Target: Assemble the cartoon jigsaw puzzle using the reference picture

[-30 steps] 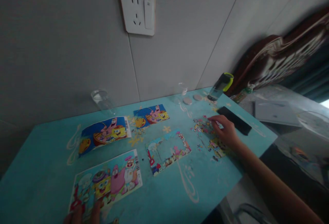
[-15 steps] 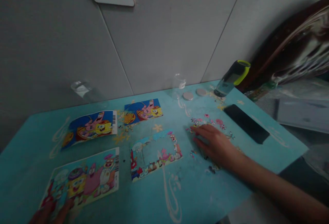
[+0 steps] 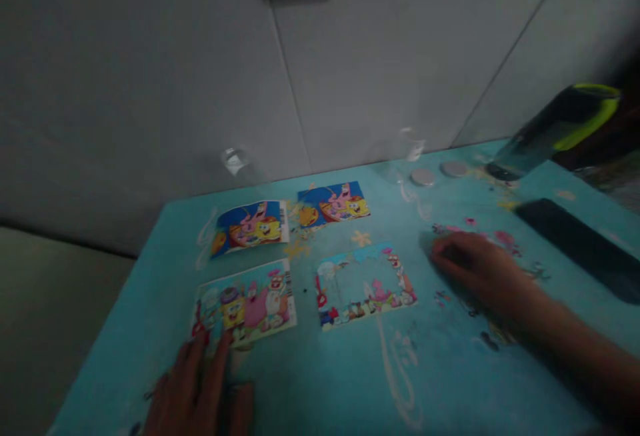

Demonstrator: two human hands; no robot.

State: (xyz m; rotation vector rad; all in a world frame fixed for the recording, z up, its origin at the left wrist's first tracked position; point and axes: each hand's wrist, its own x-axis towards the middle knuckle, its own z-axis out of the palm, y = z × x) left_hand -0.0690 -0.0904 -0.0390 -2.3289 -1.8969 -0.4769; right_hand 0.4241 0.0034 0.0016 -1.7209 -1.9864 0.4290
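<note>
My left hand (image 3: 197, 389) lies with fingers stretched out, its fingertips at the lower edge of a cartoon reference picture card (image 3: 253, 306). My right hand (image 3: 470, 263) is blurred above the right side of the table, thumb and fingertips pinched together. Whatever the pinch may hold is too small to make out. Scattered small jigsaw pieces (image 3: 505, 239) lie around and partly under it. Between the hands is a partly built jigsaw puzzle (image 3: 335, 313), its border filled in and its middle showing the turquoise table.
Behind lie a curled blue cartoon card (image 3: 250, 226) and a blue cartoon puzzle (image 3: 335, 206). Clear containers (image 3: 413, 146) stand near the wall beside two round lids (image 3: 423, 177). A dark phone-like slab (image 3: 580, 243) and a bottle (image 3: 545, 133) are at the right.
The view has swung left, so things sit further right. My right hand's fingers, spread over the pieces before, are now drawn into a pinch. More of my left hand shows.
</note>
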